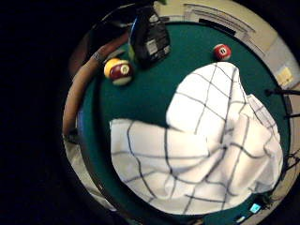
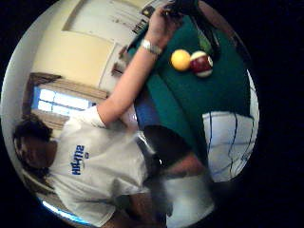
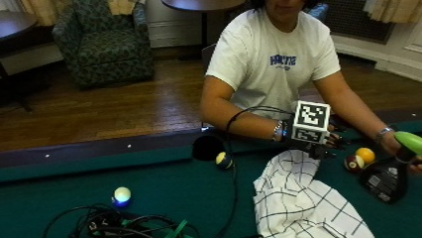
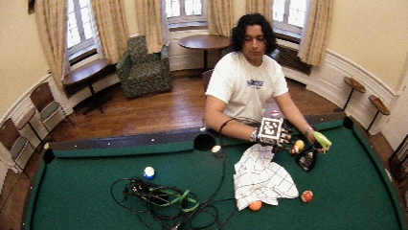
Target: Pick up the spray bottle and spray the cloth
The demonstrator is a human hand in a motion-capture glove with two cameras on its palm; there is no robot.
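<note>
Green felt (image 3: 165, 193) carries checked cloth (image 3: 300, 203); gloved right hand's (image 3: 320, 144) grip state unreadable.

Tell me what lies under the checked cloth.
The white checked cloth lies crumpled on the pool table's green felt, below the gloved right hand. Only felt shows around its edges; anything beneath its folds is covered and cannot be seen.

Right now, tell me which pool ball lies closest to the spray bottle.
The maroon-striped ball, touching the yellow ball, lies closest to the spray bottle. The other balls lie farther off across the felt.
</note>
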